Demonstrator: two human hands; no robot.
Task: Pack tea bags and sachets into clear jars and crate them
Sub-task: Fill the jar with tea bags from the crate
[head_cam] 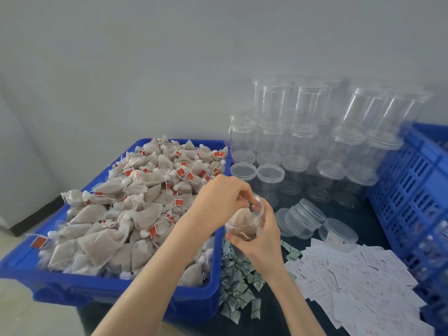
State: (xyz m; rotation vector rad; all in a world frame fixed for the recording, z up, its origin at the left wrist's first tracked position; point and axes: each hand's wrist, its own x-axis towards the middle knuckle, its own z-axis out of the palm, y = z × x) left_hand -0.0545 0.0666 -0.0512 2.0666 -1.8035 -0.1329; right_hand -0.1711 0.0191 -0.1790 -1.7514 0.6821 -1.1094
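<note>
My right hand [260,232] grips a clear jar [244,223] from below, tilted with its mouth toward the far left. Brown tea bags lie inside the jar. My left hand [223,195] is over the jar's mouth with its fingers curled, pinching at a tea bag at the rim; what exactly is between the fingertips is hard to tell. A heap of tea bags [135,207] with red tags fills the blue bin [121,291] on the left. Small green-white sachets [238,282] lie in a pile just right of the bin.
Stacks of empty clear jars [308,141] stand at the back. Loose lids [305,217] lie in front of them. White paper slips [358,277] spread over the dark table [274,318] at the right. A blue slotted crate [412,190] stands along the right edge.
</note>
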